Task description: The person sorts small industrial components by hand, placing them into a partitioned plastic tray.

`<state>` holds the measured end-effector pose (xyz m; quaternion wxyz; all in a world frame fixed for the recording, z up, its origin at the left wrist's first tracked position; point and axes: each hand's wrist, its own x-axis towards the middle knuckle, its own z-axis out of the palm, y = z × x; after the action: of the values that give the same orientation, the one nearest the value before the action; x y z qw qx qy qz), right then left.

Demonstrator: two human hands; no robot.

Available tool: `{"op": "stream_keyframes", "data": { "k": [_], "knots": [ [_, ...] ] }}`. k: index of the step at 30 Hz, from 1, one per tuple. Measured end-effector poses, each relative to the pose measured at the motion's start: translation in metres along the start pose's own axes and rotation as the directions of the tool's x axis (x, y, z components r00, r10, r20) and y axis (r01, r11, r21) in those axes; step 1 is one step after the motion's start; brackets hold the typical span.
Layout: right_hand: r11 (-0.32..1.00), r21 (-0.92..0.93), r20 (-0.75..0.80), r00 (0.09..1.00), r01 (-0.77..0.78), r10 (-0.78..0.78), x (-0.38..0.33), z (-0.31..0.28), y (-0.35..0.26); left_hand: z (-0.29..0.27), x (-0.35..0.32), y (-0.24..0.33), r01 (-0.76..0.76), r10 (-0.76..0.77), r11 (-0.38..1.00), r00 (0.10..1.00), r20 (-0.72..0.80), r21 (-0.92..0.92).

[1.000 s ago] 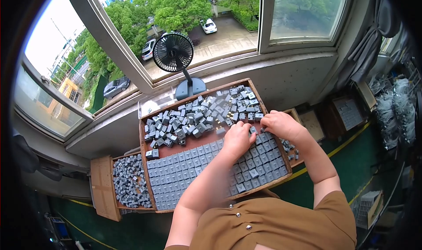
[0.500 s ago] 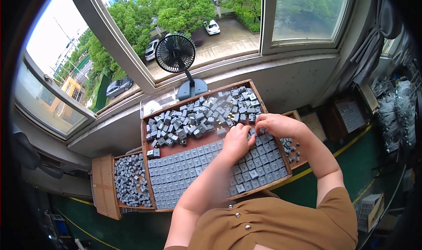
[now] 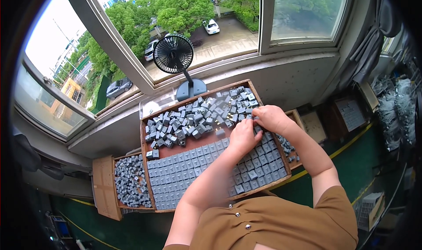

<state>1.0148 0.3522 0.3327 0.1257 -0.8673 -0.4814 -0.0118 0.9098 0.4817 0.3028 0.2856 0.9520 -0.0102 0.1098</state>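
Note:
A wooden-rimmed tray (image 3: 256,94) holds small grey plastic blocks. Neat rows of blocks (image 3: 176,173) cover its near part, and a loose heap (image 3: 189,122) fills the far part, some pieces showing brass-coloured pins. My right hand (image 3: 271,118) pinches a small grey block near the tray's right rim, mostly covered by the fingers. Close beside it, almost touching, my left hand (image 3: 244,138) has its fingers bent toward the same spot; what they grip is hidden. One single block (image 3: 220,132) lies on the reddish tray bottom between heap and rows.
A black fan (image 3: 174,54) stands on the sill behind the tray, by the open window. Left of the tray is a box of loose grey blocks (image 3: 131,179) with a cardboard flap (image 3: 105,188). Another wooden box (image 3: 293,114) adjoins on the right. White bundles (image 3: 402,109) hang far right.
Both hands have shifted slightly away from me, along the tray's right side toward the loose heap. They stay close together with fingers bent.

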Motion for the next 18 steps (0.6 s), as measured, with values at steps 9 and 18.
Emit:
{"op": "stream_keyframes", "data": {
  "k": [9,18],
  "knots": [
    [0.990,-0.137,0.088,0.995,-0.029,0.041,-0.023,-0.008,-0.004,0.010,0.001,0.003,0.057,-0.058,0.998,0.994,0.089,0.015],
    [0.995,0.023,0.058,0.994,0.094,-0.095,-0.002,-0.020,-0.044,-0.060,-0.051,-0.050,-0.163,0.166,0.986,0.980,-0.107,0.035]
  ]
}}
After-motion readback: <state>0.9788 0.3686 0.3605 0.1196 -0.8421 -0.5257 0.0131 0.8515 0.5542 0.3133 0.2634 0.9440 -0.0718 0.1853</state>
